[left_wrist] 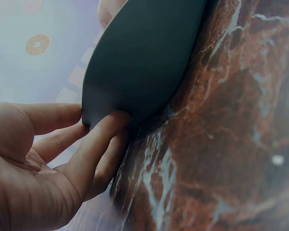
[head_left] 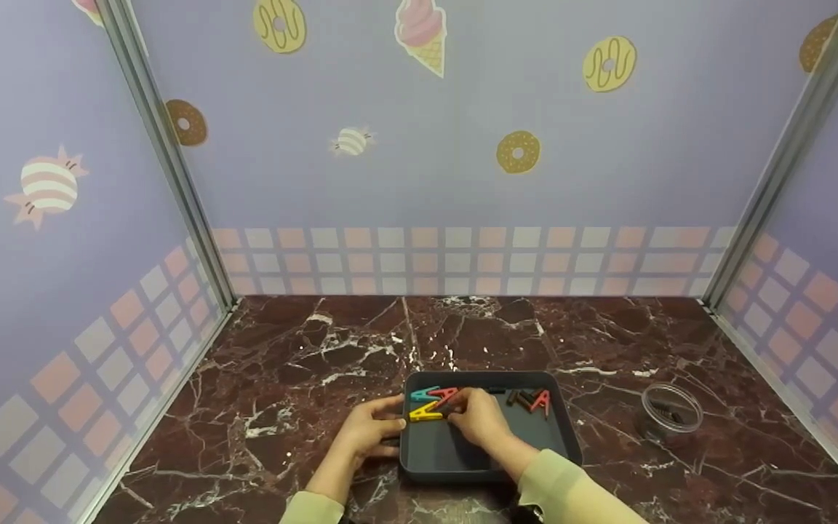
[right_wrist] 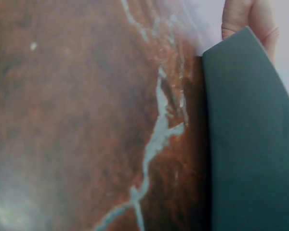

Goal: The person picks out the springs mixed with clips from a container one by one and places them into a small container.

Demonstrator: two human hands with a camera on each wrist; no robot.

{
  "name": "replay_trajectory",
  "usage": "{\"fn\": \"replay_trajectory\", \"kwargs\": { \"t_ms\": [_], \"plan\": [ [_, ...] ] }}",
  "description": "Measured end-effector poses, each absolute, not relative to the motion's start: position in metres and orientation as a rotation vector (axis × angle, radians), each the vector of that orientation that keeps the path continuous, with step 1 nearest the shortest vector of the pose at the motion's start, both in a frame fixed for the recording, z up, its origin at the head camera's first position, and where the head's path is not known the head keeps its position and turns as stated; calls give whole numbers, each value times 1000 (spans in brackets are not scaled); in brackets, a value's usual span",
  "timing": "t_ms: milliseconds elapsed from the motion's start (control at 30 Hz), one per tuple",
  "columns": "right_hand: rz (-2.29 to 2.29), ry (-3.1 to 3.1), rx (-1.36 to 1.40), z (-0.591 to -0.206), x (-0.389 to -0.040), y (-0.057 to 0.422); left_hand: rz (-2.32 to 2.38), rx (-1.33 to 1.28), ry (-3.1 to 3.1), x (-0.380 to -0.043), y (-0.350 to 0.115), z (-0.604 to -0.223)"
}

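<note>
A dark grey rectangular tray (head_left: 492, 466) lies on the marbled table. My left hand (head_left: 366, 429) touches its left side, its fingers fairly straight against the outer wall in the left wrist view. Inside the tray, my right hand (head_left: 479, 418) has curled fingers, and their tips pinch a dark brown clip (head_left: 448, 399), partly hidden. Just left of these fingertips lie a teal clip (head_left: 424, 394), a red clip (head_left: 447, 392) and a yellow clip (head_left: 425, 413). Another red clip (head_left: 542, 401) lies at the tray's right, beside dark brown pieces (head_left: 521, 398).
A clear round tub (head_left: 671, 409) with dark pieces in it stands to the tray's right. One black piece (head_left: 495, 391) lies near the tray's back wall. Patterned panels (head_left: 448, 189) enclose the table at the back and both sides.
</note>
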State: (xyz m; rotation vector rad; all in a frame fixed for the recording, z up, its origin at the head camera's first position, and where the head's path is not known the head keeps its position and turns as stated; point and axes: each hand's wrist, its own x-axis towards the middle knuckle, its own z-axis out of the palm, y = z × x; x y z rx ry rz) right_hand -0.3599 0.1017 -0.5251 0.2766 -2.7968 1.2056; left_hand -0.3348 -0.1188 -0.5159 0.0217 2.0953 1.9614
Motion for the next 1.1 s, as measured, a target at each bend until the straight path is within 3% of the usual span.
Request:
{"fn": "replay_trajectory", "kwargs": {
  "t_ms": [500,1100],
  "plan": [
    [1355,-2725,345,-512,-357,123,1951,33,2092,-335,-120,-517],
    [1469,-2672,687,-492,-351,187,1949,14,2087,-334,-120,-514]
  ]
}}
